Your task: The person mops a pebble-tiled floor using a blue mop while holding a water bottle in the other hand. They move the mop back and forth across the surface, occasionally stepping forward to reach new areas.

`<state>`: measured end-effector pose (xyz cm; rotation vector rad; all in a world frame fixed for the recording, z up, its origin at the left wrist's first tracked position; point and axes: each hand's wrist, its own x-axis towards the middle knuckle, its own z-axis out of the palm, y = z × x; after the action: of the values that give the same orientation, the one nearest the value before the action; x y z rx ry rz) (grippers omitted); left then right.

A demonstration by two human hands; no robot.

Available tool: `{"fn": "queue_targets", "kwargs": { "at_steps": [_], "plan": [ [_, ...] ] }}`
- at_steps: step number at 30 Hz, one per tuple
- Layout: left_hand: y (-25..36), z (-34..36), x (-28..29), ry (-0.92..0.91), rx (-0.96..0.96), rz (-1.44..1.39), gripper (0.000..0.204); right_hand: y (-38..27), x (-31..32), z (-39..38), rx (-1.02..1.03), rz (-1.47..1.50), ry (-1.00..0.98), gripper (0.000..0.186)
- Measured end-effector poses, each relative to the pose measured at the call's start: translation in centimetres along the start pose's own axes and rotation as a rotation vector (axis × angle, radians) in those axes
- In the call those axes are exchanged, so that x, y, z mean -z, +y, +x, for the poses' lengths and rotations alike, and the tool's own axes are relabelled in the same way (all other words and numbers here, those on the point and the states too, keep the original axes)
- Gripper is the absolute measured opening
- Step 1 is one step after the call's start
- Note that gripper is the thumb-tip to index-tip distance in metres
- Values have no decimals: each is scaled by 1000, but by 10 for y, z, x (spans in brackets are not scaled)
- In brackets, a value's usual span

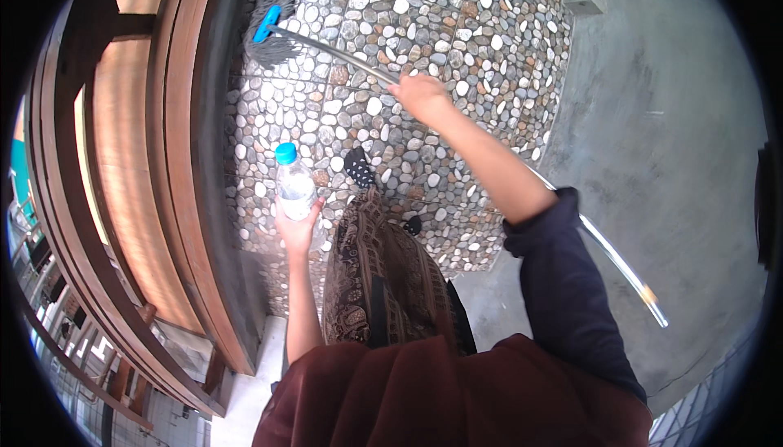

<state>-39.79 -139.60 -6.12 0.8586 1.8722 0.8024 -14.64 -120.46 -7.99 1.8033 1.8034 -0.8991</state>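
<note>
Right hand [422, 95]: wrapped around the mop handle [351, 58] on the stretch toward the head, knuckles uppermost. Left hand [294, 225]: curled about the lower body of a clear bottle [295, 186], thumb along its right side, blue cap [285, 153] free of the fingers. Handling, judged: handle stiff, smooth and likely light, probably a metal tube, apt to turn in a wet palm; best held around the shaft, a second grip nearer the far end giving more leverage. Bottle wall thin and likely to dent under a hard squeeze; hold at mid-body with modest pressure. Contents and fill level cannot be told. Orientation: the handle's long axis runs obliquely from the upper left, through the right fist, past the forearm, to a free end at lower right above the grey concrete [669, 145]. Bottle axis nearly in line with the left forearm, cap away from the body, leaning slightly left; true tilt unclear from overhead. Farther out: blue mop clamp [267, 24] at the handle's upper-left end, grey strands [273, 54] soft and limp, spread on the pebble floor [408, 23] just beside the brown wooden frame [175, 121].
</note>
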Motion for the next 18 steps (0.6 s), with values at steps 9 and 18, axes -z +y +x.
{"fn": "queue_targets", "kwargs": {
  "at_steps": [9, 18],
  "plan": [
    [2, -49, -32, -117, -76, -55, 62, 176, -51, -78, -258, -13, 43, 56],
    [-26, -140, -82, -205, -89, -173, 57, 373, -86, -302, -642, -264, 53, 49]
  ]
}}
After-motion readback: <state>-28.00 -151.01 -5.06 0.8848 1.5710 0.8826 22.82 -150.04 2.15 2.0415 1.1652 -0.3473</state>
